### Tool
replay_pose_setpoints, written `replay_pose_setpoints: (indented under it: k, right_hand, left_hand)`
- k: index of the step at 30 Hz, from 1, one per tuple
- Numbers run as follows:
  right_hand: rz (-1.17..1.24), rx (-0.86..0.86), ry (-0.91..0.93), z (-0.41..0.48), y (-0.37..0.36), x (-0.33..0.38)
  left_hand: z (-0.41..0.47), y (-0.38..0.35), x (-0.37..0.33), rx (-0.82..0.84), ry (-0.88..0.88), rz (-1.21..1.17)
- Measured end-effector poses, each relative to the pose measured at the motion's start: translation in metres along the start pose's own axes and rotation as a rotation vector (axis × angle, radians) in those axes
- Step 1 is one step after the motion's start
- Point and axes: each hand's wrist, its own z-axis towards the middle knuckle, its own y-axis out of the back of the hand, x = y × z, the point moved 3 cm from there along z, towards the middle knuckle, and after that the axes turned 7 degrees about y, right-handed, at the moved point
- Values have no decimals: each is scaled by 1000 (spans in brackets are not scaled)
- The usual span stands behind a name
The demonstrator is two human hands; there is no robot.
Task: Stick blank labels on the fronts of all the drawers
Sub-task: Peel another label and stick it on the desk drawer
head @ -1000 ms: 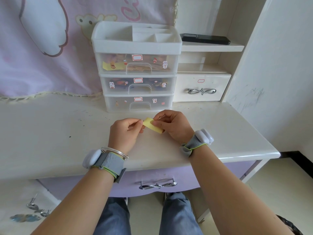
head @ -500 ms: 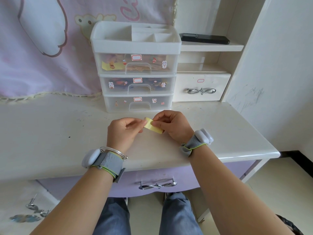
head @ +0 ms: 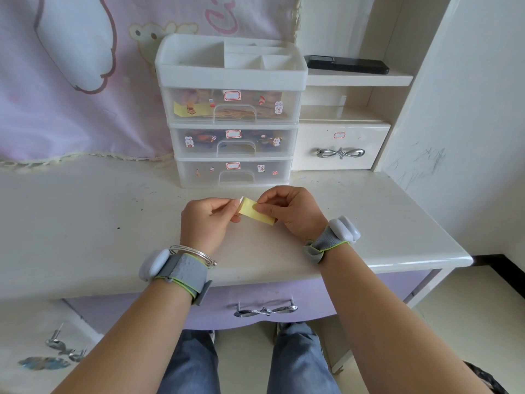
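My right hand (head: 291, 213) pinches a yellow backing strip (head: 255, 214) of labels above the desk. My left hand (head: 208, 220) pinches a white label (head: 241, 199) at the strip's left end, partly lifted off. Behind stands a clear plastic three-drawer organizer (head: 231, 115); each of its drawers carries a red-bordered blank label: top (head: 232, 95), middle (head: 233, 134), bottom (head: 233, 166). The small white drawer (head: 341, 146) to its right also bears a label (head: 339, 135). The purple desk drawer (head: 264, 302) under the desktop shows no label.
The white desk (head: 85, 223) runs left, with a pink curtain (head: 71, 81) behind it. A black device (head: 348, 64) lies on the shelf at the right. A white wall (head: 468, 123) bounds the right side. Metal handles (head: 65, 346) show at lower left.
My left fingers have pulled the white label's edge up from the yellow strip. Both hands stay almost in place.
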Motion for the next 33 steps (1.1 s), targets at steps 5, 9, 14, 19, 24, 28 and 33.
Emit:
replay_pose_setpoints:
  k: [5, 9, 14, 19, 24, 28, 33]
  right_hand:
    - [-14, 3, 0, 0, 1, 1]
    - [-35, -33, -19, -1, 2, 2]
    - [-342, -117, -44, -3, 5, 3]
    - [-364, -232, -42, -5, 8, 8]
    - [-223, -69, -15, -7, 3, 15]
    - [-196, 0, -49, -8, -2, 15]
    - [-190, 5, -30, -8, -1, 14]
  left_hand:
    - [1, 0, 2, -34, 28, -48]
    - [3, 5, 5, -140, 50, -89]
    - [4, 4, 5, -189, 27, -94]
    - [-1, 3, 1, -188, -41, 37]
    - [-7, -2, -4, -131, -167, 218]
    - [-7, -3, -5, -108, -201, 242]
    - [-8, -5, -5, -102, -250, 265]
